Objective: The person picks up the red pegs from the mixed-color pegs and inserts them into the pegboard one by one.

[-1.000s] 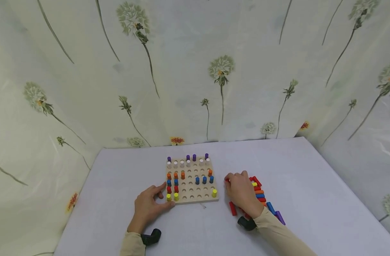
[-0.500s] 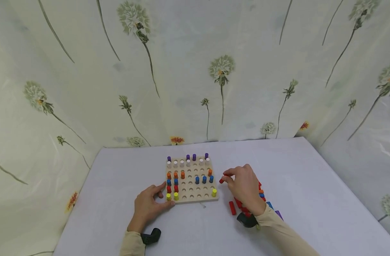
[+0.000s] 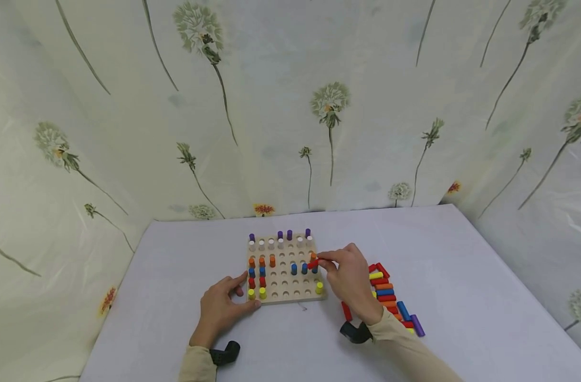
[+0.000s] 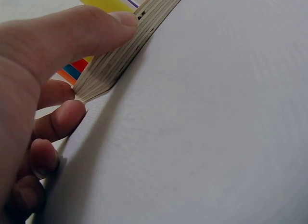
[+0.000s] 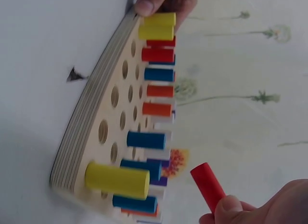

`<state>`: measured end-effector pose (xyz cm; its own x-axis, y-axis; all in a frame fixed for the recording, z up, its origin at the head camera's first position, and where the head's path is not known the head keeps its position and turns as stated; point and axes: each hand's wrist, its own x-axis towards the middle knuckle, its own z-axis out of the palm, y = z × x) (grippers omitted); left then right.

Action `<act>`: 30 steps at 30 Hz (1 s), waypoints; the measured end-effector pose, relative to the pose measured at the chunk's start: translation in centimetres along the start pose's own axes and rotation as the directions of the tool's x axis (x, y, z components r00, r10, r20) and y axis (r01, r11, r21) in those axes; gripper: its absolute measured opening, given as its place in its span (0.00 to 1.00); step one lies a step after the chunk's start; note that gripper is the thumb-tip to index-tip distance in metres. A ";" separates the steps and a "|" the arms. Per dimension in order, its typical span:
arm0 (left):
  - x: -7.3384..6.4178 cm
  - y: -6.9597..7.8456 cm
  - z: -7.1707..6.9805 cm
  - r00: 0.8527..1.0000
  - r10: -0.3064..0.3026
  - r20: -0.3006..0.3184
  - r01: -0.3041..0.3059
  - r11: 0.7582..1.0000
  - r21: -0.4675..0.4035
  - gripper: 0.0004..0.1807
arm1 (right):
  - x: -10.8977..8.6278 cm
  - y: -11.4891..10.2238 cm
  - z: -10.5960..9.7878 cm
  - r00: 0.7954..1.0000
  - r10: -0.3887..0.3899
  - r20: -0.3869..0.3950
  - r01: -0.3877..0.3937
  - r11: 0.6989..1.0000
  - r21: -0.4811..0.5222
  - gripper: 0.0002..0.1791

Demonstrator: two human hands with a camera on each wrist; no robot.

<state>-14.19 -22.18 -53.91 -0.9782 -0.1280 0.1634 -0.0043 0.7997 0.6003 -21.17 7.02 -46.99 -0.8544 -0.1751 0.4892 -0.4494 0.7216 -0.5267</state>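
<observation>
My left hand [image 3: 222,303] holds the near left corner of a wooden pegboard [image 3: 279,289], thumb on the front edge and fingers at the left side. In the left wrist view the thumb [image 4: 91,33] lies against the layered board edge. My right hand [image 3: 351,281] pinches a red peg [image 5: 207,183] between thumb and fingers, tilted, over the board's right side near the blue and orange pegs. Upright pegs stand in rows: purple at the back, then white, orange, blue, two red, and yellow [image 3: 319,287] in front. Many holes between them are bare.
Loose pegs in red, orange, blue, yellow and purple [image 3: 417,325] lie in a pile on the white-covered table [image 3: 152,297], right of the board. One red peg [image 3: 346,311] lies at the pile's left edge. A dandelion-patterned curtain [image 3: 271,106] hangs behind the table.
My right hand has picked a red peg from the loose pile and carried it left, over the board's right edge. My left hand and the board have stayed put.
</observation>
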 end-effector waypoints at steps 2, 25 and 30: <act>0.0 0.0 0.0 1.000 0.000 0.001 0.000 1.000 -0.004 0.43 | 0.0 -0.4 0.4 0.999 -0.044 -0.014 0.044 0.998 0.033 0.08; 0.1 -0.1 0.1 1.000 -0.017 0.010 0.017 1.000 -0.003 0.43 | -0.6 -3.5 5.6 0.977 -0.201 0.076 0.199 0.979 0.034 0.06; 0.1 0.0 0.1 1.000 -0.017 0.008 0.017 1.000 -0.004 0.43 | -0.7 -3.6 6.2 0.963 -0.261 0.064 0.262 0.965 -0.005 0.06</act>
<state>-14.33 -22.20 -53.97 -0.9795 -0.1372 0.1473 -0.0202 0.7951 0.6062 -20.61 0.37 -49.75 -0.7220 -0.4000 0.5645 -0.6565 0.6536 -0.3766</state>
